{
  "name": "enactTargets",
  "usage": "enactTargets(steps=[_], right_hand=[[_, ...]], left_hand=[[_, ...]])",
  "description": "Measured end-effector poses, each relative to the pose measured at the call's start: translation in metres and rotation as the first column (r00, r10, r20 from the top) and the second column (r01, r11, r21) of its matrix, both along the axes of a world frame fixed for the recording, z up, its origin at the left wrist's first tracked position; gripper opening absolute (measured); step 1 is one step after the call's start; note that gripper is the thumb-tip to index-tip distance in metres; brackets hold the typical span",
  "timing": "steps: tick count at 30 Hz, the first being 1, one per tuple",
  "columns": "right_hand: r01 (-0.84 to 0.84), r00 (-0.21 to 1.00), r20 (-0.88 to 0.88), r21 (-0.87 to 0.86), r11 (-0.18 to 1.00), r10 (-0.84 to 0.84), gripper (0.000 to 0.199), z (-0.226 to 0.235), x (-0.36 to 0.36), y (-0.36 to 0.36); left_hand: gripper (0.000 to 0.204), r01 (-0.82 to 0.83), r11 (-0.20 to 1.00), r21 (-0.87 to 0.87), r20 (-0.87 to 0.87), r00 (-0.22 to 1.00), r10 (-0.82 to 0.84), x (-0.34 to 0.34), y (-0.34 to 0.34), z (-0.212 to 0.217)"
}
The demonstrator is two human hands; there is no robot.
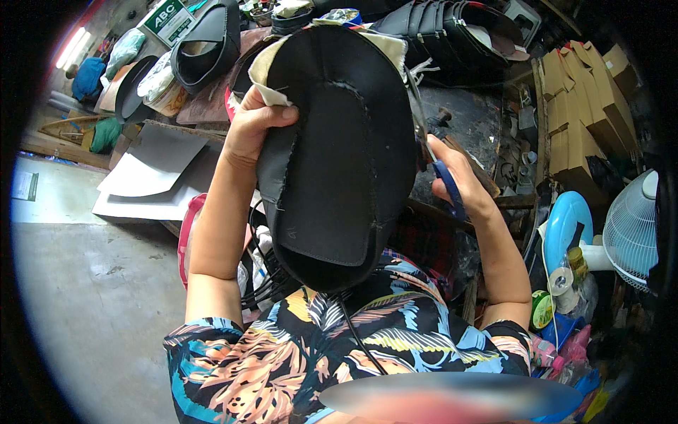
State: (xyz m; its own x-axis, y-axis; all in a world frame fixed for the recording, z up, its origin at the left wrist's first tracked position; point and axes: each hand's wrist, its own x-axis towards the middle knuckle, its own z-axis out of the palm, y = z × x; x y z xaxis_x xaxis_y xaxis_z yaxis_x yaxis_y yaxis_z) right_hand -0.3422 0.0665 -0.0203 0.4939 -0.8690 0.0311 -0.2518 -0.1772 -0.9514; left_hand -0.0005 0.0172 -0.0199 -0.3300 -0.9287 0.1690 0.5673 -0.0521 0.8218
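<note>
Close in front of me is a black leather-like shoe upper [330, 162] with a stitched seam round its middle panel. Cream lining [267, 74] sticks out past its far edge. At that edge, my left hand [253, 127] pinches the upper and the lining, thumb on top. Blue-handled scissors [446, 185] sit in my right hand [459, 164], fingers round the handles. Their metal blades point away from me along the upper's right edge. Part of the blades is hidden there, so I cannot tell whether they touch the lining.
Behind lies a cluttered workbench [470, 116] with a row of similar black pieces [441, 32] at its far side. Another black piece [206, 53] and white sheets [152, 177] are at left. On the right stand brown cardboard boxes [575, 106] and a white fan [633, 230].
</note>
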Motion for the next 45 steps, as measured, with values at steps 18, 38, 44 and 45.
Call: enactTargets(steps=[18,38,44,45], right_hand=[[-0.008,1.0,-0.001,-0.029,1.0,0.008,0.036,0.01,-0.015,0.019],[-0.02,0.986,0.167,0.171,0.985,-0.009,0.04,-0.008,-0.013,0.032],[-0.032,0.993,0.113,-0.034,0.999,0.035,0.037,-0.006,-0.012,0.022],[-0.025,0.993,0.119,-0.011,1.0,0.026,0.037,-0.007,-0.013,0.022]], left_hand=[[0.051,0.171,0.984,-0.04,0.031,0.985,-0.17,0.009,-0.006,-0.005],[0.056,0.113,0.994,-0.002,0.11,0.988,-0.112,0.004,-0.003,-0.009],[0.064,0.203,0.978,-0.055,0.246,0.952,-0.183,0.001,-0.011,-0.009],[0.064,0.212,0.976,-0.056,0.272,0.943,-0.189,0.001,-0.012,-0.009]])
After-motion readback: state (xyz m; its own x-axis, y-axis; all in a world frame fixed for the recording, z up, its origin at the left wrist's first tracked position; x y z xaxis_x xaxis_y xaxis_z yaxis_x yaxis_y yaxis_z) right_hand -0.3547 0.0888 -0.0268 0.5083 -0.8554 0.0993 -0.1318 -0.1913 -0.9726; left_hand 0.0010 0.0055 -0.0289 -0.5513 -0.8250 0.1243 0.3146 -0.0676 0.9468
